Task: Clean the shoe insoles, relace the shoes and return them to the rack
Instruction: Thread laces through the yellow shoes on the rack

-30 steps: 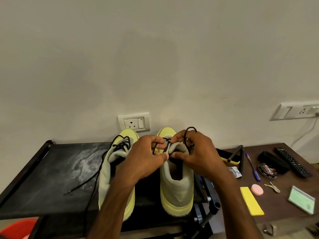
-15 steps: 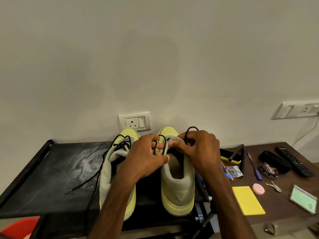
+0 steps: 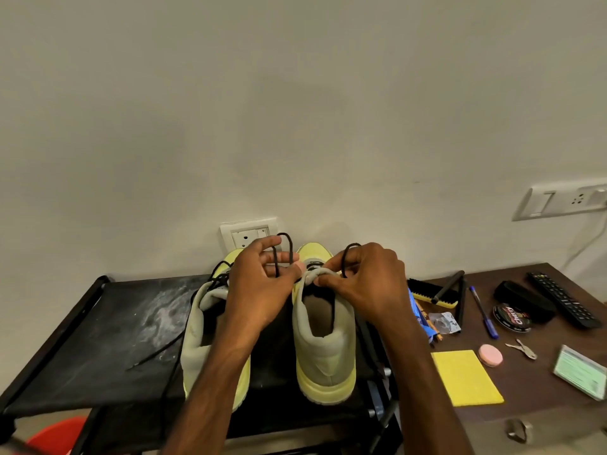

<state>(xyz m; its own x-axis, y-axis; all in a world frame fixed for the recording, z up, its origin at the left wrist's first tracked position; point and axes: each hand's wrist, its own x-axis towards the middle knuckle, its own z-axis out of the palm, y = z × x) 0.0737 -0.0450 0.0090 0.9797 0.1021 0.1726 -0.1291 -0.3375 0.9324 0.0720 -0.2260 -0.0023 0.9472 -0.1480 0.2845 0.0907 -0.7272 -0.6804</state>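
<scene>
While both shoes stand side by side on the black rack [image 3: 98,323] near its right edge, I see my left hand [image 3: 259,290] pinching a black lace [image 3: 282,254] loop and my right hand [image 3: 368,284] pinching another at the right shoe [image 3: 325,349] tongue. The left shoe [image 3: 203,339] trails loose lace. The rack's left half lies open.

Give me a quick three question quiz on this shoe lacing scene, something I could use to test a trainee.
1. True or false: both shoes sit on the black rack.
2. Which shoe is being laced? A) left shoe B) right shoe
3. Fill in: the black lace loops over the ____ hand.

Key: 1 true. 2 B; the left hand and right hand hold its lace. 3 left.
</scene>
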